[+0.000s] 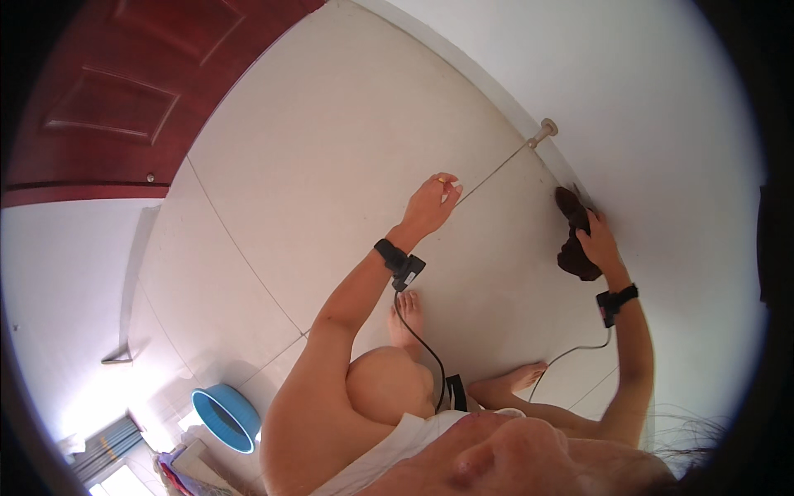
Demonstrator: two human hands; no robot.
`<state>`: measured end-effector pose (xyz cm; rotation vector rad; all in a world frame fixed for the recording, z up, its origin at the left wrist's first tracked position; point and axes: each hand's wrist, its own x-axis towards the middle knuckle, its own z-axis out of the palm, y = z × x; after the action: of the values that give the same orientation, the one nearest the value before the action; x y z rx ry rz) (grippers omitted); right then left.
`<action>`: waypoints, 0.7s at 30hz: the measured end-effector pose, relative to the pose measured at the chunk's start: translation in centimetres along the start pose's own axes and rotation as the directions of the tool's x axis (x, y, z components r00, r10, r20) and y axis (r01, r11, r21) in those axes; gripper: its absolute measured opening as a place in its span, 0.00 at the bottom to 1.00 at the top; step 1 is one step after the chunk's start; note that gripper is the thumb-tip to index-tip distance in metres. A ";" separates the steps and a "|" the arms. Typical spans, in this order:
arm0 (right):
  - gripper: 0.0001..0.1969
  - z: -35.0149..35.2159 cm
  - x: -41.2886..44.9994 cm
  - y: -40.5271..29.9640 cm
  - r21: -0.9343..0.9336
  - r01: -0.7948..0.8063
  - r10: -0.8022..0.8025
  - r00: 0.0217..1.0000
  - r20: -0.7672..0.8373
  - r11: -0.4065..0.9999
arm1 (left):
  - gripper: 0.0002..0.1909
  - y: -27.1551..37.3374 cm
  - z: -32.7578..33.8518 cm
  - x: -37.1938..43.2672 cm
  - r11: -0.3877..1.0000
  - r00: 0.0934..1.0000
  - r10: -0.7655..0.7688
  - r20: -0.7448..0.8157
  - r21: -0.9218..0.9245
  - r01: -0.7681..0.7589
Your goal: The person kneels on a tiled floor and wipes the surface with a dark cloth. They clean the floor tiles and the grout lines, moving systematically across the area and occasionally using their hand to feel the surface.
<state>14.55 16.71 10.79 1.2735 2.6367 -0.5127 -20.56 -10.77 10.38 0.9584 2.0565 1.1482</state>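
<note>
My right hand (pixel 599 240) grips a dark brown cloth (pixel 577 255) and presses it at the foot of the white wall, where the wall meets the tiled floor. To the left, above the floor tiles, my left hand (pixel 436 199) has its fingers curled; a small yellow bit shows at the fingertips, too small to name. Both wrists wear black straps with small devices and cables. A pale doorstop (pixel 544 131) sticks out from the baseboard just beyond the cloth.
A dark red panelled door (pixel 118 93) stands at the upper left. On the floor at the lower left sits a blue plastic basin (pixel 226 418), near some piled items (pixel 192 468). My bare feet rest on the tiles, and the white wall (pixel 670 186) runs close along my right side.
</note>
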 end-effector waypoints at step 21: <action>0.29 5.2 7.7 -16.3 0.614 0.349 -0.347 0.929 -0.128 0.708 | 0.19 -1.0 0.4 -0.1 0.986 0.988 -0.154 0.003 -0.070 0.154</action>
<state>-2.99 10.93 7.43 0.8604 2.8169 -1.5697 -20.53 -11.06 9.33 0.7507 2.0389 1.1322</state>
